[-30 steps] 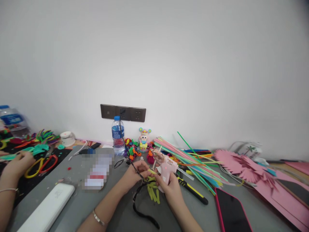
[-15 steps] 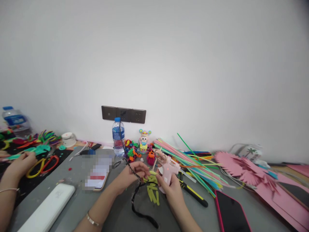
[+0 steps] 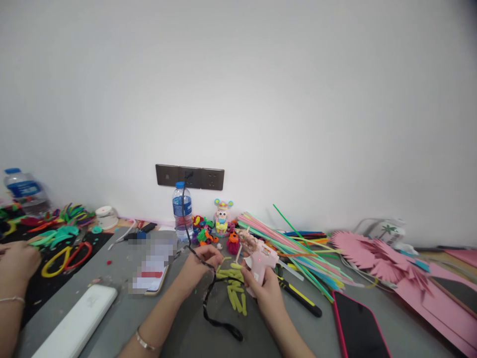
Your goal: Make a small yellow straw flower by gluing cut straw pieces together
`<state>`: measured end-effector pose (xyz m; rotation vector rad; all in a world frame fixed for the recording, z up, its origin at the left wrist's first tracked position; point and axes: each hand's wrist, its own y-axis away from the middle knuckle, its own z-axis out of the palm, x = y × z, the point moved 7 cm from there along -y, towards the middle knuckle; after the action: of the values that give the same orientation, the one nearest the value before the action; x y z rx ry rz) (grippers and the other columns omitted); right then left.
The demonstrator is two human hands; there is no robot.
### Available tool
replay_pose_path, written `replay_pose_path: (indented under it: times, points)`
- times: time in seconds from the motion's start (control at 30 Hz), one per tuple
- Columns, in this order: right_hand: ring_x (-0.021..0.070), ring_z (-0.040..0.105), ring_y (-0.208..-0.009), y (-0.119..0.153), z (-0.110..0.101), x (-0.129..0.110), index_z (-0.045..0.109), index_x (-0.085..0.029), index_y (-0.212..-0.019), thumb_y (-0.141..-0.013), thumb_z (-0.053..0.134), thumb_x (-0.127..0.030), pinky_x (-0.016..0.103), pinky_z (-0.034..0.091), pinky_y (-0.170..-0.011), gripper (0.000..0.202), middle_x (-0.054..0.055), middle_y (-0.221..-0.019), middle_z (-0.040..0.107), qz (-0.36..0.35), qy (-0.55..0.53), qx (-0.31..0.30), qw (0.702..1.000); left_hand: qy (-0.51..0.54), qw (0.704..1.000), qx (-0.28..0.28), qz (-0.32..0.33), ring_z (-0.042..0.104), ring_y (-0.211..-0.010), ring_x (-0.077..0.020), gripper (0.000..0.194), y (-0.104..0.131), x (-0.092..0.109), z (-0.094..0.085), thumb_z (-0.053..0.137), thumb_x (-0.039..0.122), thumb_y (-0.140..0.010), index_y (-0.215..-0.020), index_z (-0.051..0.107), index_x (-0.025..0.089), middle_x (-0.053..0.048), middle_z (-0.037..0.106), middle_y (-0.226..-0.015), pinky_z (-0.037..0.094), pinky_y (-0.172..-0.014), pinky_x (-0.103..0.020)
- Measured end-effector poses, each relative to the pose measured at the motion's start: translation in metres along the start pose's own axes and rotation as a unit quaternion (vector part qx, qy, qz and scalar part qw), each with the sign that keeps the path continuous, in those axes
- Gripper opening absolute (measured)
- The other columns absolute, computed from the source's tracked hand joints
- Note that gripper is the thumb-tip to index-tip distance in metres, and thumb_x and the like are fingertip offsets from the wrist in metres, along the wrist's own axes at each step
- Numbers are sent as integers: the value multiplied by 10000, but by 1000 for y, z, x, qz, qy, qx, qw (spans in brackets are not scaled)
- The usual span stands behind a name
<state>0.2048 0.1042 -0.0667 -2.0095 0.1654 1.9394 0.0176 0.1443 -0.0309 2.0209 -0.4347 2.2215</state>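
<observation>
Right hand [image 3: 271,294] clamped on pink plastic glue gun [image 3: 264,259], over grey table [image 3: 186,333].
Gun likely light, stiff; take handle. Short yellow-green strips [image 3: 231,299] beside look soft; pinch ends. Left hand [image 3: 194,273]: grip unclear.

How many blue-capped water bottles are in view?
2. One bottle stands near the wall, below the dark socket panel; the second bottle is at the far left. Others could be hidden behind the clutter.
</observation>
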Motion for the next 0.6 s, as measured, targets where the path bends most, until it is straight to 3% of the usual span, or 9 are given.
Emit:
replay_pose_path:
  times: [0.2, 0.4, 0.6]
  points:
    - [181, 524, -516, -3, -4, -14, 665, -114, -811, -609, 735, -580, 284, 429, -504, 513, 26, -572, 602, 14, -17, -2, 1000, -62, 997, 40, -11, 473, -538, -110, 197, -2, 4, -6, 674, 334, -722, -646, 641, 155, 20, 575, -582, 376, -499, -198]
    - [167, 501, -502, -6, -3, 0, 673, -113, -842, -604, 738, -569, 275, 415, -476, 519, 36, -604, 615, 14, -32, 11, 999, -116, 992, 39, -5, 475, -531, -116, 215, -2, 8, -8, 641, 337, -699, -586, 582, 163, 22, 543, -558, 372, -526, -214]
    - [164, 493, -500, -9, -3, 2, 662, -123, -804, -637, 714, -554, 273, 406, -484, 465, 13, -560, 580, -7, -25, 16, 1000, -237, 966, -15, -99, 447, -460, -122, 276, 22, 1, -26, 637, 429, -672, -624, 589, 161, 27, 526, -533, 340, -481, -232]
